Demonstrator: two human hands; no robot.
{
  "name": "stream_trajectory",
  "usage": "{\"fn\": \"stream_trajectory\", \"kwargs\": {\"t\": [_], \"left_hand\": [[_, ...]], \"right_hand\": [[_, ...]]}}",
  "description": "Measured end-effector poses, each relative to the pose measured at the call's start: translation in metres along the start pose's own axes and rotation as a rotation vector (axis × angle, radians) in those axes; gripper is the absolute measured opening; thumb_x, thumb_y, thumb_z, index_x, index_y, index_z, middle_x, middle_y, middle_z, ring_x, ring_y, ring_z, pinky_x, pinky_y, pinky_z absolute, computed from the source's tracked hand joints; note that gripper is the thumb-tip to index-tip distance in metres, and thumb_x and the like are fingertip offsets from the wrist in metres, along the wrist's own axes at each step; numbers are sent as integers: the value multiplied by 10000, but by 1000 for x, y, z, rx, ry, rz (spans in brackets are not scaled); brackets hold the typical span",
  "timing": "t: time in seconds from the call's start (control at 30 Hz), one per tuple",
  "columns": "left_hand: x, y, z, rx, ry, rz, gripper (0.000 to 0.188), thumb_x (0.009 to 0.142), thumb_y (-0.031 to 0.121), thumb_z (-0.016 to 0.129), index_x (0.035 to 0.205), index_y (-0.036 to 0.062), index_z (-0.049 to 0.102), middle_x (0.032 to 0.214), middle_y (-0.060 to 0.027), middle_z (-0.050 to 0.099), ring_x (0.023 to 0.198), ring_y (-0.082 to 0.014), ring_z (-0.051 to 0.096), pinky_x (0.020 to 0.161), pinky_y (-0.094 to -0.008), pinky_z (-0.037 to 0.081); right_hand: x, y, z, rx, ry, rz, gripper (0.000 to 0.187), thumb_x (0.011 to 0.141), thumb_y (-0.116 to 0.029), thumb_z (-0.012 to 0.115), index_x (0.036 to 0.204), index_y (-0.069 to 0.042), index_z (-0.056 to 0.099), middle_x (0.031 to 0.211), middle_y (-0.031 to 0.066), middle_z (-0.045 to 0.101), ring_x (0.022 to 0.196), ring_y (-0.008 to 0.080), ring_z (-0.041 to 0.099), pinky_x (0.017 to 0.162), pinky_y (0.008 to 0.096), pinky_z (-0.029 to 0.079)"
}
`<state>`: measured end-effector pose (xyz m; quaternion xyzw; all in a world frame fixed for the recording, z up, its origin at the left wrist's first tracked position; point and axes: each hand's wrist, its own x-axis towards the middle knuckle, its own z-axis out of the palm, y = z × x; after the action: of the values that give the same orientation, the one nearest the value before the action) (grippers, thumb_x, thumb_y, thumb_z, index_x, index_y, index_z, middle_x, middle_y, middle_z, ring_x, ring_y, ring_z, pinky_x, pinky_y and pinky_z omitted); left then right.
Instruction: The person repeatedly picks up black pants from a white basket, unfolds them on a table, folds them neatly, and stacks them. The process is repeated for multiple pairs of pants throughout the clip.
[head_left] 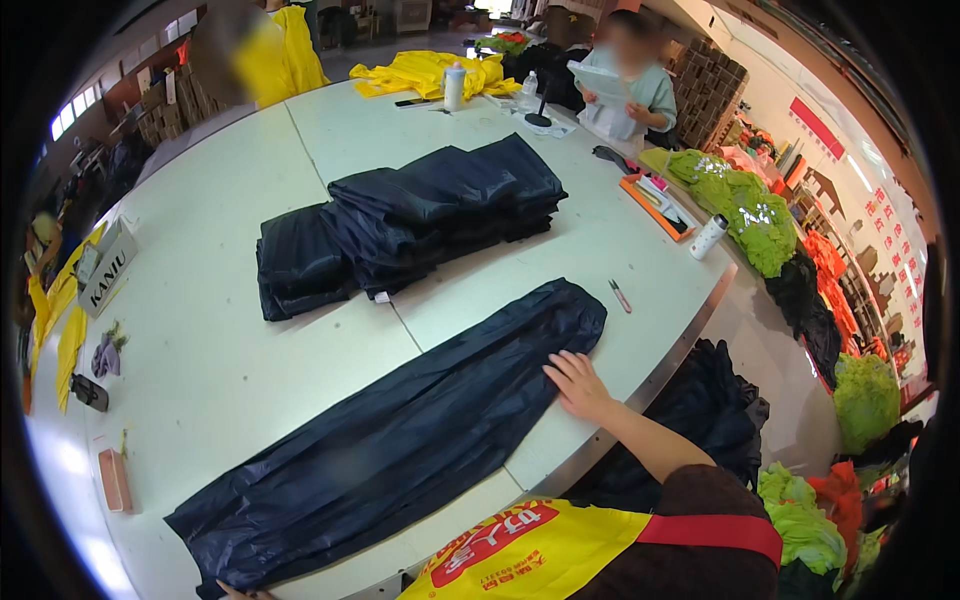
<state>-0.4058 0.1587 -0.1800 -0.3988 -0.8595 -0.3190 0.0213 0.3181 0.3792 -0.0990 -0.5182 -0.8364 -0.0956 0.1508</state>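
A long, glossy dark navy garment [390, 430], shaped like folded trousers, lies diagonally across the near part of the table. My right hand [580, 385] rests flat near its right end, fingers spread over the fabric's edge. At the garment's lower left corner, only a little of my left hand [240, 593] shows at the picture's rim, touching the fabric; its grip is hidden. Beyond the garment sits a thick stack of similar dark folded garments [450, 205]. Small thread snips [621, 296] lie to the right of the garment's far end.
The white table [200, 400] carries an orange tray [655, 207], a white bottle [709, 237], a yellow garment pile [425, 75] and a carton [107, 268]. A person [625, 85] stands at the far side holding a clear packet. Dark cloth [710, 410] heaps beside the table's right edge.
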Motion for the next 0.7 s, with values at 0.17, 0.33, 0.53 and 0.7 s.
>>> {"fn": "stream_trajectory", "kwargs": {"t": [0.17, 0.33, 0.53, 0.7], "left_hand": [[15, -36, -7, 510, 179, 5, 256, 821, 93, 538, 1066, 70, 608, 1291, -231, 407, 1209, -376, 368, 1007, -393, 318], [98, 13, -37, 552, -126, 512, 214, 775, 37, 445, 898, 34, 620, 1160, -146, 551, 1219, -327, 396, 1044, -438, 261], [170, 14, -14, 658, -548, 186, 170, 771, 118, 473, 868, 74, 605, 969, -110, 608, 1078, -294, 498, 951, -480, 315], [165, 65, 42, 546, -309, 168, 267, 697, 83, 566, 960, 34, 575, 973, -148, 619, 972, -324, 550, 882, -417, 393]], "right_hand": [[30, 16, 52, -70, -33, -233, 332, 700, -48, 565, 1028, -68, 609, 1019, 77, 614, 1021, 233, 546, 972, 477, 314], [33, 50, 0, 93, -784, 52, 273, 705, -76, 521, 940, -106, 654, 892, 97, 662, 886, 235, 614, 921, 458, 370], [115, 79, 4, 234, -895, 302, 304, 704, -288, 639, 888, -47, 652, 810, 130, 636, 770, 300, 592, 721, 363, 450], [103, 73, 44, -106, -462, 337, 485, 682, -563, 631, 766, -86, 663, 812, 91, 645, 817, 258, 591, 857, 448, 365]]}}
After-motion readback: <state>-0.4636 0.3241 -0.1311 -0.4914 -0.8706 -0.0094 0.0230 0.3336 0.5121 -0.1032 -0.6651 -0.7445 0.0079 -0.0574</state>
